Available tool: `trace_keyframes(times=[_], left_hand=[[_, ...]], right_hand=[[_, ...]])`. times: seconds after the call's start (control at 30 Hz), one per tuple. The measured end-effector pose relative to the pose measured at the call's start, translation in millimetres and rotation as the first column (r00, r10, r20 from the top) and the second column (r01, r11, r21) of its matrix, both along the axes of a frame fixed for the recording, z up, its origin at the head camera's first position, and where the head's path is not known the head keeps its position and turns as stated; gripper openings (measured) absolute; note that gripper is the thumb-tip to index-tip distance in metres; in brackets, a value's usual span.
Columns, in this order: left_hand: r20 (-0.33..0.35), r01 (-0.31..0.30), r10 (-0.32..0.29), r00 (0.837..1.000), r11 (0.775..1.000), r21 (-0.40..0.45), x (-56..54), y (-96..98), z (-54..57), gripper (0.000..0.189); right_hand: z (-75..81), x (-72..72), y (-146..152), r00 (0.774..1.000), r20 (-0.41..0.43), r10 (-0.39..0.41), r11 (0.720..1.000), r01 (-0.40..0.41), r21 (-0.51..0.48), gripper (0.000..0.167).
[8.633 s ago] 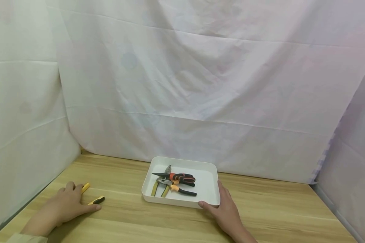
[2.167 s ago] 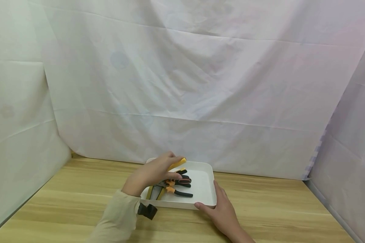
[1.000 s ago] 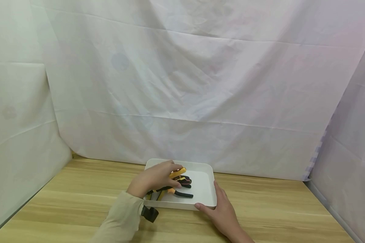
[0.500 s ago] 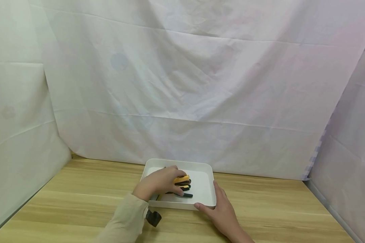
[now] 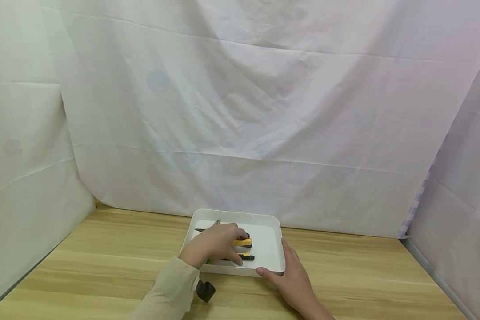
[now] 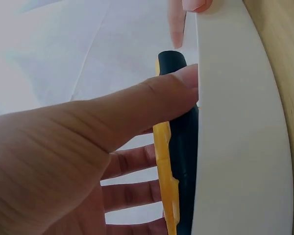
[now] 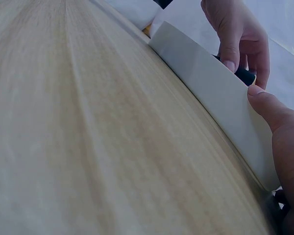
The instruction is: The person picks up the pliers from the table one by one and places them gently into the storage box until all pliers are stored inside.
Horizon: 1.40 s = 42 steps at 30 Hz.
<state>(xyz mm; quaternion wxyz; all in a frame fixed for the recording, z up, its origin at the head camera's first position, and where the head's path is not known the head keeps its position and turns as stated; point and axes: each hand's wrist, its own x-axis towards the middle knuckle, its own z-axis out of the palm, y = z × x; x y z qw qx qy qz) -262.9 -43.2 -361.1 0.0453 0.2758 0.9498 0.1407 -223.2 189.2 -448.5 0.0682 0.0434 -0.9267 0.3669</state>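
Note:
My left hand (image 5: 218,243) is low inside the white tray (image 5: 273,244), holding a pair of pliers with yellow-and-black handles (image 5: 242,242). The two handles are spread, and the palm hides the head of the tool. In the left wrist view the thumb (image 6: 161,95) lies across one black-and-yellow handle (image 6: 183,156), close beside the tray wall, with the other fingers behind it. My right hand (image 5: 294,278) grips the tray's front right corner, its thumb (image 7: 267,105) on the rim and its fingers along the right side.
Other pliers lie in the tray, mostly under the left hand; a pointed black nose (image 5: 200,230) and a grey jaw tip stick out. A black wrist mount (image 5: 205,291) hangs at the left cuff. White cloth (image 5: 240,186) hangs behind the wooden table (image 5: 104,266).
My left hand has brought the yellow-and-black pliers from the table's left side over the tray, then lowered them onto the other tools and shifted nearer the front wall. The right hand stays at its corner.

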Motion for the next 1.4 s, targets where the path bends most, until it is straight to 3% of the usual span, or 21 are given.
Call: trace_keyframes(times=[0.5,0.77,1.1,1.4], left_hand=[[-0.076,0.013,-0.017,0.997,0.999,-0.05,4.6,2.6,-13.8,0.056],[-0.119,0.02,-0.025,0.993,0.999,-0.044,5.9,5.0,-14.9,0.054],[-0.085,0.069,-0.072,0.994,0.997,-0.035,8.1,1.5,-12.5,0.041],[-0.055,0.034,-0.034,0.998,0.999,-0.011,8.5,1.1,-9.6,0.044]], right_hand=[[-2.0,-0.4,1.5,1.0,-0.015,0.011,1.0,-0.011,-0.004,0.117],[-0.4,-0.1,2.6,1.0,-0.009,0.0,1.0,0.0,-0.005,0.117],[-2.8,0.7,3.1,1.0,-0.025,0.006,1.0,-0.007,-0.013,0.117],[-0.9,0.3,3.7,1.0,-0.022,0.011,1.0,-0.011,-0.014,0.117]])
